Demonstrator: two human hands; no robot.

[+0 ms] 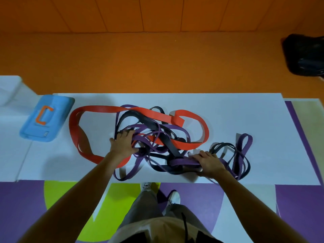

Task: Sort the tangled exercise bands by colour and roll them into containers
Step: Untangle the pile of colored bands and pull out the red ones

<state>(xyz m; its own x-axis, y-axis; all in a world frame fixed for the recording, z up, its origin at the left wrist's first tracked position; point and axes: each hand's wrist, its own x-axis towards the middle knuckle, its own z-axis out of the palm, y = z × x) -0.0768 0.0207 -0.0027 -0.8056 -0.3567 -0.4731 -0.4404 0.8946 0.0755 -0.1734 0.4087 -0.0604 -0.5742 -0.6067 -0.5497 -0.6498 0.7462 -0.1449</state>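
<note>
A tangle of exercise bands lies on a white table (228, 111). A wide red band (98, 108) loops around the heap's left and back. Purple bands (245, 142) and black bands (140, 118) are knotted together in the middle and trail off to the right. My left hand (122, 145) rests on the heap's left side, fingers closed around purple and black strands. My right hand (208, 163) grips a flattened purple band (180, 162) near the front edge, where it passes through a black knot.
A blue lidded container (47, 118) with an orange handle sits at the table's left end. A translucent white bin (8, 90) stands further left. A black bag (305, 55) lies on the orange floor at the far right. My feet stand below the table's front edge.
</note>
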